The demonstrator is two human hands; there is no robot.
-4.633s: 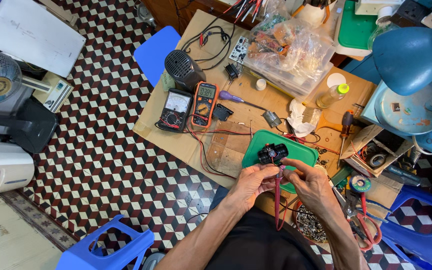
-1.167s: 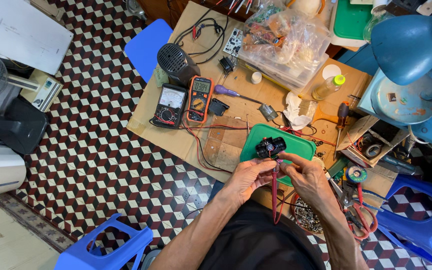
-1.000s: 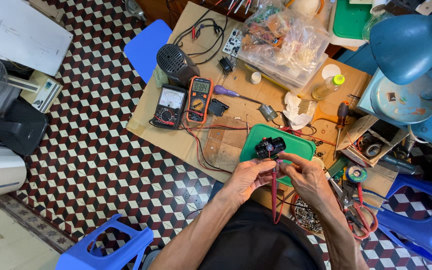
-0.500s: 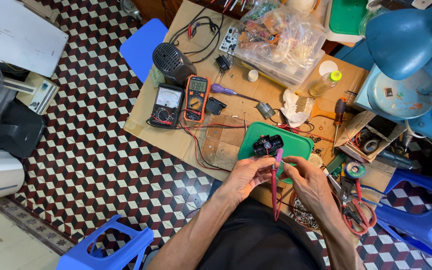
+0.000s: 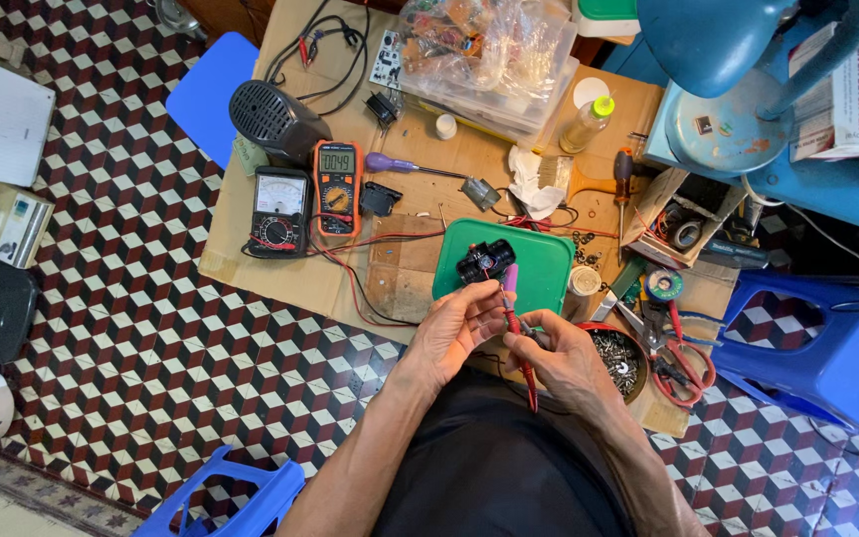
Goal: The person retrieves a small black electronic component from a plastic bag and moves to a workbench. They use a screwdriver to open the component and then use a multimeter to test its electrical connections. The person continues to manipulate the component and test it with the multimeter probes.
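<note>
A person sits at a cardboard-covered counter (image 5: 280, 268), seen from above. The left hand (image 5: 454, 333) is curled, its fingertips pinching thin wires just below a small black part (image 5: 486, 262), lumpy and cylindrical, which rests on a smooth green plastic lid (image 5: 547, 261). The right hand (image 5: 559, 360), just right of the left and below the lid's near edge, is closed around a slim red test probe (image 5: 516, 328), pen-shaped, its tip pointing up toward the black part.

Judging from this, testing is under way: the probe sits close to the part, though whether it touches a contact cannot be told. Nothing looks taken apart or put back.

Left of the green lid lie an orange digital multimeter (image 5: 337, 186) and a black analogue meter (image 5: 279, 210), their red and black leads trailing toward the lid. Above those sits a round black speaker (image 5: 275, 119) with a ribbed grille. Right of the lid are a bowl of metal screws (image 5: 616, 360) and red-handled pliers (image 5: 683, 358). Beyond the lid lies a clear bag of parts (image 5: 489, 50).
</note>
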